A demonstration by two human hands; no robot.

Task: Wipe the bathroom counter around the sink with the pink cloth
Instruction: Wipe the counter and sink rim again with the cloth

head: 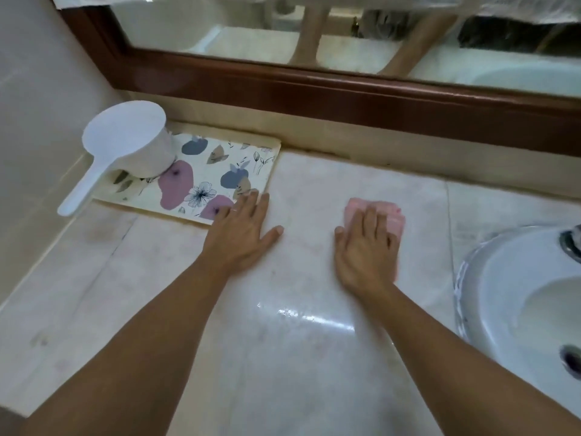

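A folded pink cloth (391, 217) lies on the pale marble counter (298, 357), left of the white sink (503, 297). My right hand (366, 250) lies flat on top of the cloth with straight fingers, pressing it onto the counter; most of the cloth is hidden under the hand. My left hand (243, 231) rests flat on the counter, fingers spread, its fingertips touching the near right corner of a floral mat (220, 171). A wet shiny patch shows on the counter between my forearms.
A white plastic dipper (125, 143) with a long handle stands on the floral mat at the back left. A mirror with a brown wooden frame (345, 92) runs along the back wall. The sink's drain and tap base show at the right edge.
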